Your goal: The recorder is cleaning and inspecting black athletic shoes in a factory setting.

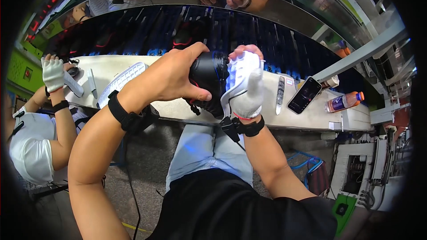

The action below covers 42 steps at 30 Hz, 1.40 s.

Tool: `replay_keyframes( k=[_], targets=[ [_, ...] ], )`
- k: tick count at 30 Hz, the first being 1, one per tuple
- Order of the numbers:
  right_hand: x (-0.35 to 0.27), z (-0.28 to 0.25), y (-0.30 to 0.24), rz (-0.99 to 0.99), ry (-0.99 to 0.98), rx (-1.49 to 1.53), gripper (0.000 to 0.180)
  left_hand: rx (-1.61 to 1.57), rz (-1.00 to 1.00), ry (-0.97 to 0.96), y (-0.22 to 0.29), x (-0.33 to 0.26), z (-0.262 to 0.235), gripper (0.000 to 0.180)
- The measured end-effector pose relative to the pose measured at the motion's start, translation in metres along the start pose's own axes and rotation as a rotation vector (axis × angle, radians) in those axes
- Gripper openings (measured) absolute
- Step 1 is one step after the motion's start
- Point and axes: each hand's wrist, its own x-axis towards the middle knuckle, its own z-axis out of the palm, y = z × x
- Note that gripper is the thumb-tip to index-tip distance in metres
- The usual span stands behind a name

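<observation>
A black shoe upper (pixel 209 72) with red trim hangs between my hands over the bench. My bare left hand (pixel 178 75) is closed round its left side, the thumb below and the fingers behind it. Wearing a white fingerless glove, my right hand (pixel 250 95) clasps a white shoe sole (pixel 233 80) against the shoe's right side. The sole's lattice face catches bluish light, and my palm and fingers cover part of it. How closely sole and upper meet is hidden.
Another white sole (pixel 120 82) lies on the pale bench at left. On the right are a dark-patterned blade (pixel 280 95), a phone (pixel 304 94) and a bottle (pixel 344 102). Behind runs a dark conveyor (pixel 253 33) carrying black shoes. A gloved co-worker (pixel 33 151) sits left; a metal post slants at right.
</observation>
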Motion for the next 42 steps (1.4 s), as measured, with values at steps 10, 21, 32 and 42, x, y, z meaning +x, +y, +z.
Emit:
replay_keyframes(
  k=[10, 21, 32, 42],
  targets=[
    [-0.021, -0.038, -0.073, 0.265, -0.125, -0.171, 0.094, 0.405, 0.262, -0.093, 0.059, 0.023, 0.037, 0.064],
    [-0.061, -0.018, -0.137, 0.139, -0.198, -0.99, 0.069, 0.463, 0.531, -0.127, 0.076, 0.012, 0.04, 0.067],
    [-0.124, -0.031, -0.037, -0.33, -0.321, -0.959, 0.046, 0.301, 0.021, -0.047, 0.065, -0.092, 0.023, 0.107],
    [-0.089, -0.016, -0.029, -0.061, -0.424, -0.78, 0.075, 0.306, 0.083, 0.033, 0.019, -0.115, 0.025, 0.09]
  ],
)
